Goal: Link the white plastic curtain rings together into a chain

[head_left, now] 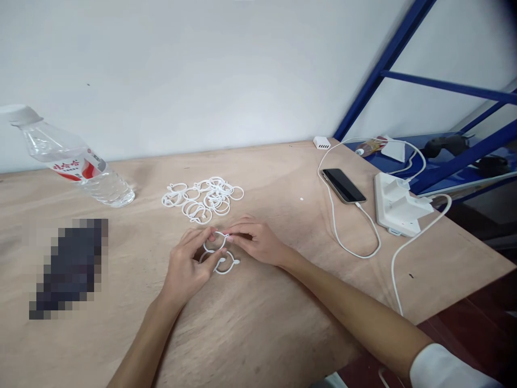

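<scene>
My left hand and my right hand meet over the wooden table, each pinching one white plastic ring between thumb and fingertips. That ring is linked to two more white rings lying on the table just below the hands. A loose pile of several white rings lies a short way beyond my fingers, toward the wall.
A plastic water bottle lies tilted at the back left. A blurred dark object sits left of my hands. At the right are a phone on a white cable, a white power strip and a blue metal rack.
</scene>
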`<state>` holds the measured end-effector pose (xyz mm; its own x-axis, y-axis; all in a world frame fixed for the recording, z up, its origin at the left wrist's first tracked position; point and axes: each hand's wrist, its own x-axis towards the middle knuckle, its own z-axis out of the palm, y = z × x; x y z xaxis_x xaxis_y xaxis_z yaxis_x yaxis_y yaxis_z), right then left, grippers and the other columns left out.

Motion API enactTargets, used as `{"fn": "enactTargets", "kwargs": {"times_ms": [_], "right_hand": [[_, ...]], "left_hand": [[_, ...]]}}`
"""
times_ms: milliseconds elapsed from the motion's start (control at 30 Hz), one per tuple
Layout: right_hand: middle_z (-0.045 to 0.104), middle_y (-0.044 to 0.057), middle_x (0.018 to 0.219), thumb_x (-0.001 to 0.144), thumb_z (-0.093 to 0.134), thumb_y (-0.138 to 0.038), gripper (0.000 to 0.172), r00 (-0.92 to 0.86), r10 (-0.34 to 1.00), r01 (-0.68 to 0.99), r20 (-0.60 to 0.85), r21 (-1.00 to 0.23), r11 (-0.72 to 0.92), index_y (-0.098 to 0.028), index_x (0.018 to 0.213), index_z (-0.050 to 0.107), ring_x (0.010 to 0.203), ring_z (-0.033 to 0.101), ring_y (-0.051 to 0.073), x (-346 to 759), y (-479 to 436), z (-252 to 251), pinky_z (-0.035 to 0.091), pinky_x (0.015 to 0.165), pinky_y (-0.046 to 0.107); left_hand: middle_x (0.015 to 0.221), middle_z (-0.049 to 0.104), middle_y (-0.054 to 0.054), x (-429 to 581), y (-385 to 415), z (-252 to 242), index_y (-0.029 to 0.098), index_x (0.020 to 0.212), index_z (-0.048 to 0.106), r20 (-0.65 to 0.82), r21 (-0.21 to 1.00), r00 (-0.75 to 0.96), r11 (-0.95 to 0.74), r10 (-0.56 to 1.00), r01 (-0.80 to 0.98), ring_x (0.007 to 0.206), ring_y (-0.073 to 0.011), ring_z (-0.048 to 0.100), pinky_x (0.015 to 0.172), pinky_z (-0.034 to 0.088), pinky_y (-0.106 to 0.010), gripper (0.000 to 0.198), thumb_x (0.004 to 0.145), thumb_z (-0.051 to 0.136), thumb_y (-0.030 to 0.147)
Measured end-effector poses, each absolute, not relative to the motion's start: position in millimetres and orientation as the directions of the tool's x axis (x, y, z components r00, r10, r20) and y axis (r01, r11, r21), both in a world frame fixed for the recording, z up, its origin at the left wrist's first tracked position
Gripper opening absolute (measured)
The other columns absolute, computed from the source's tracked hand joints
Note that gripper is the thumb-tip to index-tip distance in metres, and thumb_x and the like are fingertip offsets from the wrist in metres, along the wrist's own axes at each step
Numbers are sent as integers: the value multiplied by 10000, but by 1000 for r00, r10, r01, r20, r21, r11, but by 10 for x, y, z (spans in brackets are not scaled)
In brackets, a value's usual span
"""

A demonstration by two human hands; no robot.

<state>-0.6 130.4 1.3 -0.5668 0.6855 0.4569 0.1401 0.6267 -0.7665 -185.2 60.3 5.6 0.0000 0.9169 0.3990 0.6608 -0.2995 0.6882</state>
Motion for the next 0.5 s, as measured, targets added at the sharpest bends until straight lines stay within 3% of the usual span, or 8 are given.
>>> {"fn": "enactTargets", "kwargs": {"times_ms": [200,500], "right_hand": [[759,42,855,887,617,-226,127,-578,659,137,481,-739,660,-201,905,740,799,648,160,0,1322,-35,515,844,359],[679,50,762,917,554,-212,134,-593,598,183,539,-633,752,-166,839,652,765,589,166,12,1279,-31,504,764,329]], "left_hand": [[919,683,-62,-1844,595,91,189,1009,669,327,727,9,-258,945,637,836,-185,599,669,489,-294,277,773,668,336],[909,688,-61,-1853,591,101,187,1011,678,288,757,25,-243,957,607,818,-187,601,665,482,-299,294,777,661,365]]}}
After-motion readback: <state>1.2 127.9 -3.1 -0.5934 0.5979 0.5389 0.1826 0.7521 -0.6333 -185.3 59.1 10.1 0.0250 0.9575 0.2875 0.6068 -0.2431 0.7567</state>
